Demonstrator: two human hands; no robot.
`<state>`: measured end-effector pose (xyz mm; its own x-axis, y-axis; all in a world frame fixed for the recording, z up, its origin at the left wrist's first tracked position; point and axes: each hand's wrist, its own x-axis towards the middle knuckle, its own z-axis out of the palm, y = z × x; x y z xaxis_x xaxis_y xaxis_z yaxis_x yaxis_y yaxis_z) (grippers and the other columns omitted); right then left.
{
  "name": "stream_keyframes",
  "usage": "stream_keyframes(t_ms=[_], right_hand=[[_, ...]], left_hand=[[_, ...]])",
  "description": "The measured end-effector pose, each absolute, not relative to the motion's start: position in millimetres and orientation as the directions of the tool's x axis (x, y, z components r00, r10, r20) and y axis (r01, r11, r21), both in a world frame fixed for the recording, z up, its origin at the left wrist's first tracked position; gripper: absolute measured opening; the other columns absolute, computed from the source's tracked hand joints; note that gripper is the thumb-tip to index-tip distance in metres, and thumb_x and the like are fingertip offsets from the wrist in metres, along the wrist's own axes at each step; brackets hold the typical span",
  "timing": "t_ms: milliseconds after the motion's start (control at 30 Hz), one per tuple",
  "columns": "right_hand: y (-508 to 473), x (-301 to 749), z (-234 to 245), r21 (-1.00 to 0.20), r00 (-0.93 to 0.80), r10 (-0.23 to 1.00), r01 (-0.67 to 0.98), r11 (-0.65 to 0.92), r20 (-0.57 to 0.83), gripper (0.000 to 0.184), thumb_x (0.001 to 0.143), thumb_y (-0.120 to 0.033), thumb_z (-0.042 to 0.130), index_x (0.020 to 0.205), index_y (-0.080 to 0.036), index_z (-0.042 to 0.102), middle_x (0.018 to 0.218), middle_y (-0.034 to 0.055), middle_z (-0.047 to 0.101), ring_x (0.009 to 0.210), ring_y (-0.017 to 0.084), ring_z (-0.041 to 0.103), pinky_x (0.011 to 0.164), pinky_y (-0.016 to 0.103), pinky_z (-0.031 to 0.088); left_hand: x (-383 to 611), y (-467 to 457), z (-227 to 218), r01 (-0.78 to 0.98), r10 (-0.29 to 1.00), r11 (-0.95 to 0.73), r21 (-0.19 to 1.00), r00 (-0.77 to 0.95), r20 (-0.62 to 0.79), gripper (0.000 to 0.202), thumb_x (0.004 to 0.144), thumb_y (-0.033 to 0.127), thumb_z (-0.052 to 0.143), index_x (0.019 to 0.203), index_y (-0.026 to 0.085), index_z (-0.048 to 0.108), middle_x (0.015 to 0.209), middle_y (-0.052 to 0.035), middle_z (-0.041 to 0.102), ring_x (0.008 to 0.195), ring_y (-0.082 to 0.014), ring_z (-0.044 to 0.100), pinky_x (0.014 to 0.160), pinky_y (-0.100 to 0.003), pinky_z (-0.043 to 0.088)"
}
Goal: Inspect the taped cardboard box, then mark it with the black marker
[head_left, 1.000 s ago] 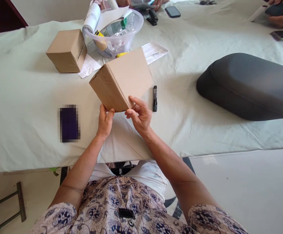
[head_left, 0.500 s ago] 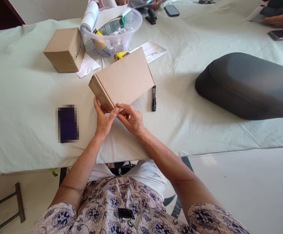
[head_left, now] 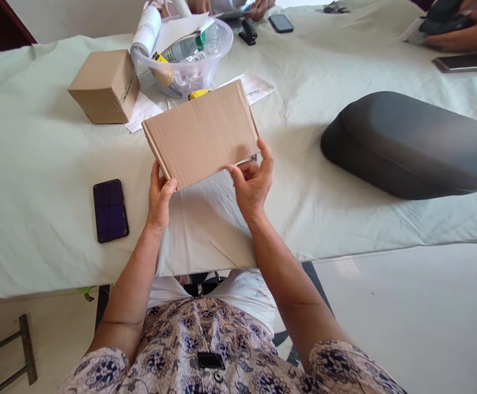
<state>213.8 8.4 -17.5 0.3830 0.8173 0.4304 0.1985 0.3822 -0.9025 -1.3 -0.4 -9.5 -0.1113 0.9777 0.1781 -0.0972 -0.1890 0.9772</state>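
Note:
I hold a brown cardboard box (head_left: 201, 134) above the table with both hands, its broad face turned up toward me. My left hand (head_left: 159, 196) grips the box's near left corner. My right hand (head_left: 252, 180) grips the near right corner, thumb on top. The box hides most of a black marker lying on the cloth beneath it.
A pale cloth covers the table (head_left: 37, 164). A dark phone (head_left: 110, 210) lies left of my hands. A second cardboard box (head_left: 101, 86), a clear bowl of supplies (head_left: 187, 52) and papers sit behind. A large dark grey case (head_left: 411, 145) lies right. Another person's hands (head_left: 468, 30) are far right.
The box has been rotated from showing two faces to showing its broad flat face. My right hand moved from the near middle edge out to the right corner.

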Motion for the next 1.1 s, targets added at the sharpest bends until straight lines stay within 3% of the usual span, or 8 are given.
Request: stream_keyframes(t_ms=[100, 200, 367, 467, 600, 700, 833, 1100], right_hand=[[15.8, 230.7, -16.8, -0.917, 0.475, 0.785, 0.162, 0.366, 0.397, 0.060, 0.085, -0.060, 0.072, 0.134, -0.031, 0.055, 0.094, -0.0020, 0.070, 0.064, 0.010, 0.059, 0.069, 0.028, 0.057], [18.5, 238.0, -11.9, -0.906, 0.580, 0.696, 0.239, 0.350, 0.422, 0.038, 0.086, -0.059, 0.071, 0.102, -0.025, 0.068, 0.082, -0.0035, 0.063, 0.068, 0.010, 0.057, 0.070, 0.026, 0.053], [18.5, 231.0, -6.2, -0.869, 0.559, 0.668, 0.260, 0.421, 0.490, 0.045, 0.090, -0.066, 0.060, 0.080, -0.021, 0.063, 0.073, -0.0037, 0.054, 0.069, 0.010, 0.054, 0.065, 0.025, 0.046], [17.2, 224.9, -5.9, -0.861, 0.524, 0.686, 0.243, 0.447, 0.504, 0.047, 0.090, -0.067, 0.059, 0.078, -0.021, 0.060, 0.069, -0.0051, 0.050, 0.064, 0.009, 0.050, 0.063, 0.025, 0.043], [13.9, 220.1, -6.1, -0.864, 0.492, 0.711, 0.247, 0.439, 0.503, 0.049, 0.092, -0.069, 0.053, 0.080, -0.022, 0.061, 0.065, -0.0058, 0.049, 0.061, 0.009, 0.049, 0.062, 0.025, 0.042], [12.2, 218.8, -6.6, -0.860, 0.475, 0.718, 0.253, 0.443, 0.509, 0.047, 0.093, -0.068, 0.054, 0.085, -0.023, 0.063, 0.068, -0.0054, 0.051, 0.063, 0.009, 0.052, 0.064, 0.026, 0.045], [13.7, 219.6, -9.1, -0.865, 0.468, 0.730, 0.215, 0.453, 0.499, 0.043, 0.091, -0.066, 0.059, 0.088, -0.023, 0.064, 0.072, -0.0043, 0.055, 0.065, 0.010, 0.054, 0.064, 0.026, 0.047], [17.0, 224.0, -15.1, -0.837, 0.323, 0.773, 0.168, 0.521, 0.546, 0.037, 0.094, -0.060, 0.059, 0.111, -0.028, 0.069, 0.089, 0.0003, 0.063, 0.081, 0.015, 0.064, 0.078, 0.034, 0.057]], left_hand=[[-8.1, 3.0, -12.5, -0.071, 0.974, -0.194, 0.978, -0.136, 0.183, 0.080, 0.072, 0.075, 0.073, 0.140, 0.033, 0.060, 0.123, -0.0069, 0.068, 0.104, -0.0240, 0.067, 0.073, -0.029, 0.055], [-15.5, 5.4, -19.2, -0.054, 0.975, -0.174, 0.983, -0.146, 0.165, 0.078, 0.076, 0.079, 0.067, 0.140, 0.034, 0.061, 0.126, -0.0062, 0.067, 0.103, -0.0222, 0.067, 0.073, -0.028, 0.054], [-16.2, 2.7, -15.4, -0.022, 0.985, -0.090, 0.996, -0.151, 0.085, 0.081, 0.084, 0.086, 0.043, 0.140, 0.030, 0.061, 0.139, -0.0087, 0.065, 0.123, -0.0270, 0.063, 0.094, -0.036, 0.056], [-8.7, 1.0, -5.9, -0.036, 0.978, -0.097, 0.995, -0.192, 0.088, 0.084, 0.088, 0.087, 0.030, 0.139, 0.029, 0.062, 0.146, -0.0074, 0.062, 0.141, -0.0279, 0.053, 0.112, -0.040, 0.048], [-3.6, 2.4, -0.4, -0.093, 0.967, -0.168, 0.981, -0.208, 0.146, 0.090, 0.087, 0.088, 0.017, 0.139, 0.029, 0.061, 0.152, -0.0061, 0.058, 0.152, -0.0232, 0.043, 0.121, -0.035, 0.040], [-6.5, 2.2, -0.8, -0.013, 0.942, -0.262, 0.965, -0.221, 0.253, 0.085, 0.086, 0.087, 0.036, 0.148, 0.031, 0.051, 0.162, -0.0043, 0.047, 0.155, -0.0227, 0.037, 0.126, -0.036, 0.032], [-11.4, 0.6, -1.1, 0.089, 0.925, -0.295, 0.951, -0.224, 0.308, 0.087, 0.079, 0.073, 0.069, 0.150, 0.028, 0.048, 0.155, -0.0090, 0.054, 0.146, -0.0263, 0.050, 0.124, -0.038, 0.037], [-11.5, 3.1, 1.8, 0.103, 0.855, -0.346, 0.933, -0.376, 0.358, 0.067, 0.086, 0.074, 0.059, 0.127, 0.022, 0.067, 0.128, -0.0093, 0.072, 0.123, -0.0229, 0.067, 0.110, -0.033, 0.050]])
